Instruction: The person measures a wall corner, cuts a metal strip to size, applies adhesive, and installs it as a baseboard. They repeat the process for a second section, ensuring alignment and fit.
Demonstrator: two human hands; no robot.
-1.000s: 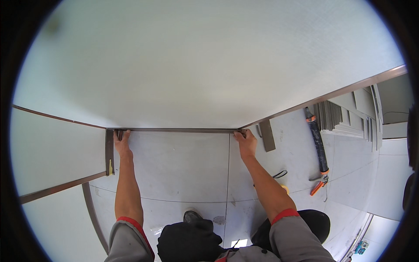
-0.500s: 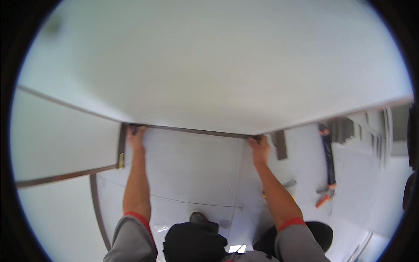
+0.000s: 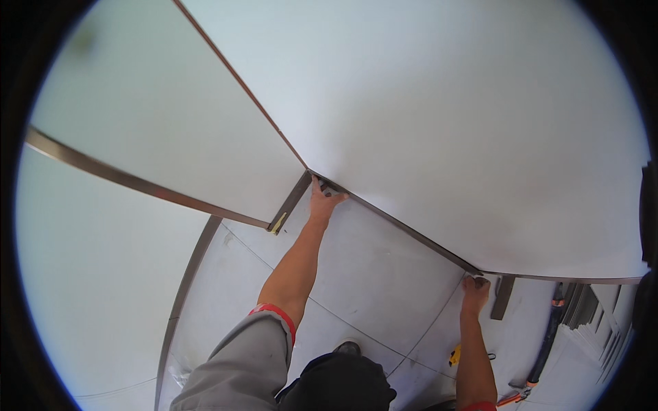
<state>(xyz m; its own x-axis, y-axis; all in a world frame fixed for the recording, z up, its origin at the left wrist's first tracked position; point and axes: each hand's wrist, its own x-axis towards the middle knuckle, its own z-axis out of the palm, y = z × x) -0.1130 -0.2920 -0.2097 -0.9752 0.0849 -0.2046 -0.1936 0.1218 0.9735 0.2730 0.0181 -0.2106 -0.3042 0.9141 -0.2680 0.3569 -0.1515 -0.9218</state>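
A large white panel with a dark edge fills the upper right of the view, held off the floor. My left hand grips its lower edge at the left corner, where it meets a neighbouring white panel. My right hand grips the same lower edge at the right corner. Both arms reach forward with grey sleeves and red cuffs. The fingers curl under the edge and are partly hidden.
A pale tiled floor lies below. A dark metal bracket sits beside my left hand and another bracket beside my right. A long clamp with an orange handle, a stack of grey strips and a yellow tool lie at the lower right.
The view has swung to the left, so the panel's lower edge now runs diagonally down to the right. Both hands keep their grip on the edge.
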